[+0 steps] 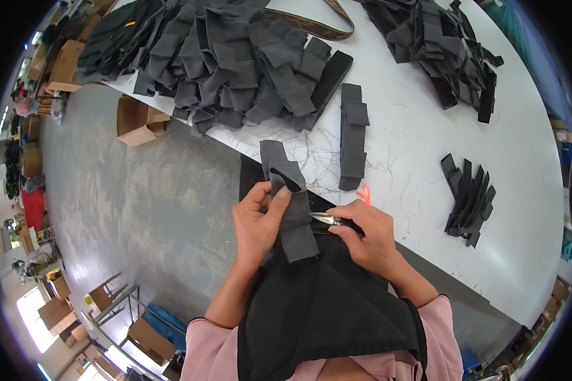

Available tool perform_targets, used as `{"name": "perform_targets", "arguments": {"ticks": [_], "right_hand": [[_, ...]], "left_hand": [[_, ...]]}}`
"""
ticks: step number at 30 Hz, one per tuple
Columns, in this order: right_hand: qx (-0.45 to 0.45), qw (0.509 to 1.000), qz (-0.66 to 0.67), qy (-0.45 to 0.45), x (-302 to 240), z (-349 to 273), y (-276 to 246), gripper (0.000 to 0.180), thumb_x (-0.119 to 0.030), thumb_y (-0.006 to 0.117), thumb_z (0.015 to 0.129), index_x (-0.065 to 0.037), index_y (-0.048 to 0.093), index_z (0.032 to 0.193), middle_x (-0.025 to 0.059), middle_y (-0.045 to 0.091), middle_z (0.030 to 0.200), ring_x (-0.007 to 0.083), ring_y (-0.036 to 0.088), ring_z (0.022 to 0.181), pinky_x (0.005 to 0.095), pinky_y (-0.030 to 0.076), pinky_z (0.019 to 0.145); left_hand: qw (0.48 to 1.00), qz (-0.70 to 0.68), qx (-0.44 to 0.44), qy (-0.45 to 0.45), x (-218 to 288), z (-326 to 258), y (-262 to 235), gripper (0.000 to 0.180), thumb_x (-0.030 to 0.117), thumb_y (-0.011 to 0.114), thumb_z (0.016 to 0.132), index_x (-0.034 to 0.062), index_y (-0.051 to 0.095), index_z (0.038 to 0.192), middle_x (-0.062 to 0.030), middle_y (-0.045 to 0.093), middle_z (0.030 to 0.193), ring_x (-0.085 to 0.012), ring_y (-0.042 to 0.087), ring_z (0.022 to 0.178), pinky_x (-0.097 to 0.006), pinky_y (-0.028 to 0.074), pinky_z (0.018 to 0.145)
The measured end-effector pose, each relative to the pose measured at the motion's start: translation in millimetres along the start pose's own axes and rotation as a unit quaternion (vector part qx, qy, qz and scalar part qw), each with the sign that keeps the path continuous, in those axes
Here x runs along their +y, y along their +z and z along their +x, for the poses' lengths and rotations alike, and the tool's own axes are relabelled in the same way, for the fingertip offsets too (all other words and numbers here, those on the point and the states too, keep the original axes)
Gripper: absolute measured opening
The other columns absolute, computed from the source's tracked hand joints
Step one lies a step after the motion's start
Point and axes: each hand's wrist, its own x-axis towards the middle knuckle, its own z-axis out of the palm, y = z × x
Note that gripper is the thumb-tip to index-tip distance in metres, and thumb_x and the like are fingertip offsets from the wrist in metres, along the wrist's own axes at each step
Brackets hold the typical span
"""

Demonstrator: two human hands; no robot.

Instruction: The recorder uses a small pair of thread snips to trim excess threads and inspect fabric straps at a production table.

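Observation:
Pinched between the thumb and fingers of my left hand (260, 219) is a dark grey fabric strip (297, 232) with a folded loop near its upper part. It hangs over my black apron (337, 298). My right hand (367, 232) is closed around a pair of thread snips (327, 218), whose metal tips point left at the strip's right edge. Whether the blades touch a thread is too small to tell. Another grey strip (353, 136) lies on the white table (413, 159) ahead of my right hand, with an orange-red loop (364, 193) at its near end.
A large heap of grey strips (222, 70) covers the table's far left. Another pile (435, 54) lies far right, and a small bundle (469, 203) sits on the right. Loose threads (318, 155) litter the tabletop. An open cardboard box (140, 120) stands on the floor at left.

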Motion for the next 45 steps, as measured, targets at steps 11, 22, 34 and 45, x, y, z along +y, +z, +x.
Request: {"name": "perform_targets", "arguments": {"ticks": [11, 22, 34, 45], "right_hand": [[0.002, 0.993, -0.088, -0.084, -5.7, 9.6, -0.2, 0.021, -0.007, 0.070, 0.070, -0.008, 0.064, 0.090, 0.0022, 0.056, 0.067, 0.0170, 0.053, 0.055, 0.0297, 0.037, 0.049], [-0.034, 0.964, -0.170, -0.203, -1.4, 10.9, 7.8, 0.020, -0.008, 0.068, 0.069, -0.007, 0.064, 0.089, -0.0002, 0.057, 0.072, 0.0130, 0.053, 0.056, 0.0276, 0.035, 0.048], [-0.088, 0.927, 0.297, 0.210, -4.5, 2.2, 8.6, 0.021, -0.004, 0.071, 0.075, -0.004, 0.058, 0.092, 0.0062, 0.058, 0.075, 0.0189, 0.059, 0.062, 0.0251, 0.047, 0.058], [-0.080, 0.984, -0.103, -0.120, -7.6, 8.2, 4.9, 0.022, -0.010, 0.071, 0.074, -0.006, 0.057, 0.090, 0.0025, 0.058, 0.078, 0.0153, 0.054, 0.056, 0.0283, 0.040, 0.049]], "left_hand": [[0.994, -0.051, -0.037, -0.089, 3.7, 5.4, -0.4, 0.020, 0.018, 0.063, 0.088, -0.0022, 0.062, 0.091, 0.0069, 0.053, 0.061, 0.0017, 0.039, 0.057, -0.017, 0.032, 0.050], [0.993, -0.045, -0.058, -0.089, 5.9, 4.9, -5.4, 0.021, 0.019, 0.064, 0.088, -0.0017, 0.063, 0.091, 0.0075, 0.052, 0.061, 0.0019, 0.037, 0.055, -0.017, 0.030, 0.048], [0.987, -0.084, -0.075, -0.112, 3.6, 0.6, 1.7, 0.019, 0.018, 0.064, 0.088, -0.0011, 0.064, 0.092, 0.0099, 0.047, 0.060, 0.0025, 0.033, 0.055, -0.017, 0.026, 0.048], [0.990, -0.048, -0.088, -0.096, 3.9, 0.0, -0.6, 0.020, 0.017, 0.064, 0.088, -0.0016, 0.064, 0.094, 0.0102, 0.046, 0.060, 0.0020, 0.032, 0.055, -0.017, 0.025, 0.048]]}}
